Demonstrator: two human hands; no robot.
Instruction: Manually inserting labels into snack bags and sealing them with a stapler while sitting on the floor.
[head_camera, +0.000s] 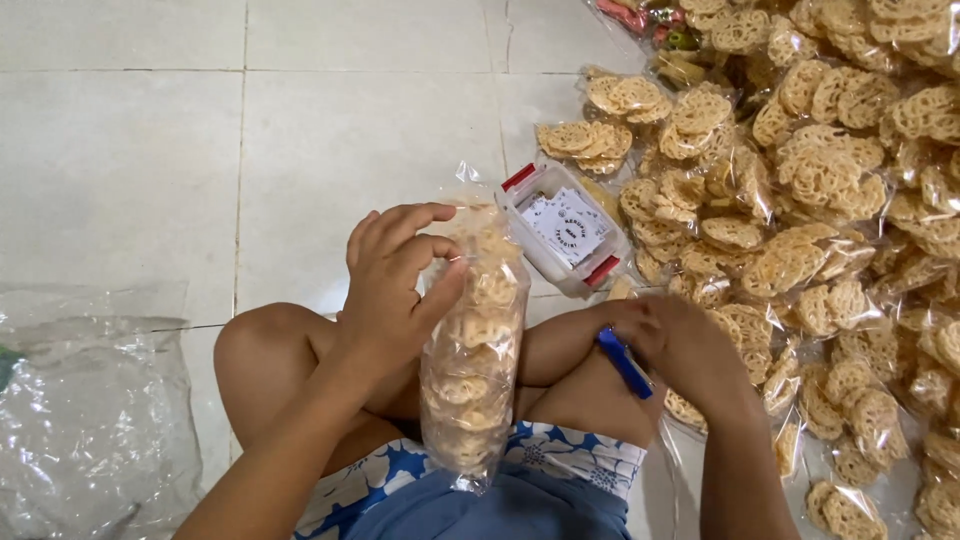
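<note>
My left hand (395, 285) grips the upper part of a clear plastic bag of round lattice crackers (470, 360), held upright over my crossed legs. My right hand (675, 340) rests on my right knee and holds a blue pen-like object (623, 362). Just beyond the bag stands a small clear plastic box (560, 232) with red clips, holding white printed labels.
A large heap of packed cracker bags (820, 200) covers the floor at the right. Crumpled clear plastic sheeting (90, 420) lies at the lower left. A white tiled floor (300, 120) stretches ahead and to the left.
</note>
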